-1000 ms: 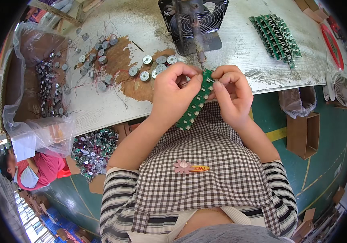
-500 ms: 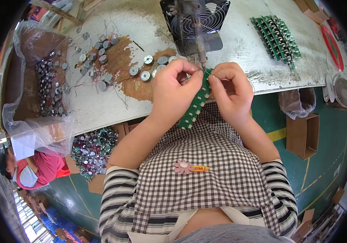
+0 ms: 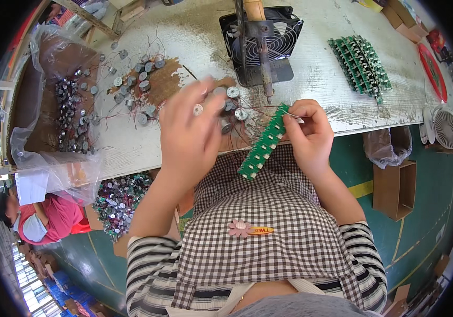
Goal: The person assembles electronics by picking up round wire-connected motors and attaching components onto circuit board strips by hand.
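Observation:
A strip of green circuit boards [image 3: 264,145] with small pale connectors slants over my lap at the table's front edge. My right hand [image 3: 312,132] pinches its upper end between thumb and fingers; thin wire shows by the fingertips. My left hand [image 3: 188,129], smeared by motion, reaches over the small round motors [image 3: 232,92] with its fingers stretched out and apart. One motor shows between those fingers; nothing appears gripped. Just above the strip's upper end, a soldering iron [image 3: 265,66] points downward on its stand, its tip apart from the boards.
Behind the iron stands a black fan [image 3: 287,37]. Stacked green board strips [image 3: 361,66] lie at the right. A plastic-lined box [image 3: 28,103] of motors is at the left, with another heap of parts [image 3: 120,201] below the table. A person in pink [image 3: 60,219] sits at far left.
My left hand has let go of the board strip and moved left over the motors. The strip, still in my right hand, has dropped slightly away from the iron's tip.

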The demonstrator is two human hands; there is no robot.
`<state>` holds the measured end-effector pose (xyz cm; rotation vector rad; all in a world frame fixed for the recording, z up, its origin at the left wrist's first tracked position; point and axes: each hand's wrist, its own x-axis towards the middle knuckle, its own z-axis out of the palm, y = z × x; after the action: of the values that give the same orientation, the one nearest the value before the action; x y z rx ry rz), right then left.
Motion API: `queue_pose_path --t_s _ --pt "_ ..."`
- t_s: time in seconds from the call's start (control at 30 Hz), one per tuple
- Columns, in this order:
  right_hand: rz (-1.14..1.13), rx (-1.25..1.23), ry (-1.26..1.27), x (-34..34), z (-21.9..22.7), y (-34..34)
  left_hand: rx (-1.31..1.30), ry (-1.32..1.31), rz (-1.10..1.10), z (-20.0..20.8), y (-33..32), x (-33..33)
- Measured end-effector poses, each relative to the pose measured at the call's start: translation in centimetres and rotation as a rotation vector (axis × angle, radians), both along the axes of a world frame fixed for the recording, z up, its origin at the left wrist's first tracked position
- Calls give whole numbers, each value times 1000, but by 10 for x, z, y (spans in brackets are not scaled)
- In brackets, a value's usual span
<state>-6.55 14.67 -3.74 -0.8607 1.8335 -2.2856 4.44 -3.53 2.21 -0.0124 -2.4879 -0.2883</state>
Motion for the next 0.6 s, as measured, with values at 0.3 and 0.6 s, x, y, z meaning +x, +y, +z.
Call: queue_pose_path --t_s 0.3,0.6 --pt "-94 157 -165 13 8 10 775 14 -235 -27 7 34" --pt "175 354 777 60 80 -29 1488 209 -68 -5 24 48"
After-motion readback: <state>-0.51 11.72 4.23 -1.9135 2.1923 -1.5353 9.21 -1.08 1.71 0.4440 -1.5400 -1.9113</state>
